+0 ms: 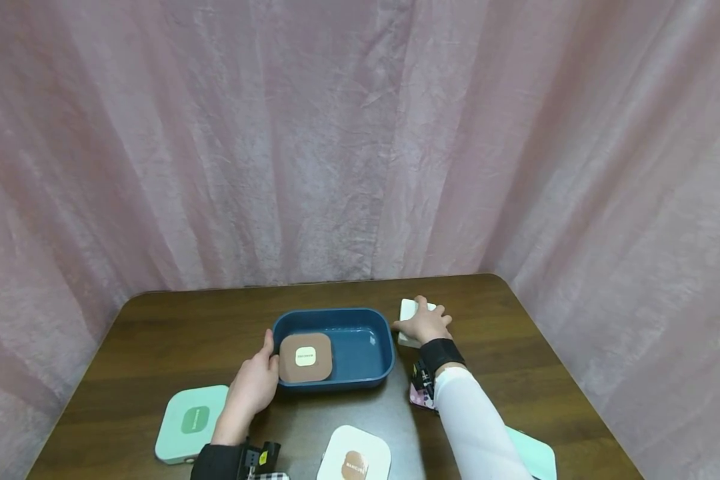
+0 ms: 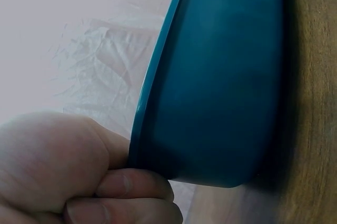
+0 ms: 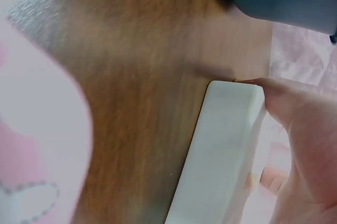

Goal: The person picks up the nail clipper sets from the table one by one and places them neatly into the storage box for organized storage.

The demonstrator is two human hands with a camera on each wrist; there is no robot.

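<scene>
White box (image 3: 220, 147) partly hidden by right hand (image 1: 427, 324), fingers (image 1: 441, 310) spread; blue tray (image 1: 357, 347) in pinch of left hand (image 1: 253, 383)

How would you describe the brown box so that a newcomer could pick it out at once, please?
On the wooden table, the left hand holds a blue tray. The brown box lies inside, at its left end. Unlike the mint box at left and the white box in front, it is brown with a pale label.

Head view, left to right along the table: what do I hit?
Green-labelled mint case → left hand → blue tray → right hand → part-hidden mint case.
</scene>
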